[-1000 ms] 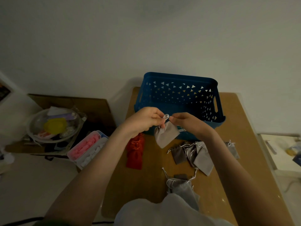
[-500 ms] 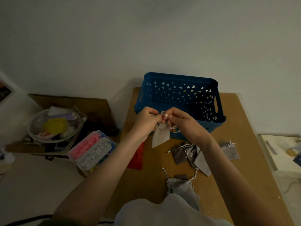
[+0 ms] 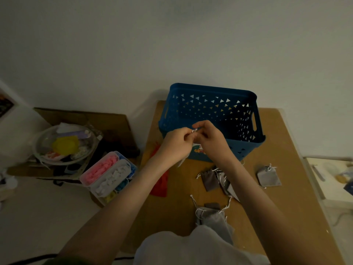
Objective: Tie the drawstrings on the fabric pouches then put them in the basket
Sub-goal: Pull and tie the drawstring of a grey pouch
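Observation:
My left hand and my right hand meet in front of the blue basket, both pinching the white drawstring of a grey pouch. The pouch hangs below my left hand, mostly hidden by it. Other grey pouches lie on the brown table: a dark one under my right forearm, one at the right, and a heap near my chest. A red pouch lies under my left forearm.
Left of the table, on the floor, stand a divided box of pink, white and blue pieces and a clear bowl with a yellow thing. Behind them lies flat cardboard. A low white surface adjoins the table's right edge.
Both hands have risen toward the basket and drawn close together at the drawstring. The pouch swung from between the hands to hang under my left hand.

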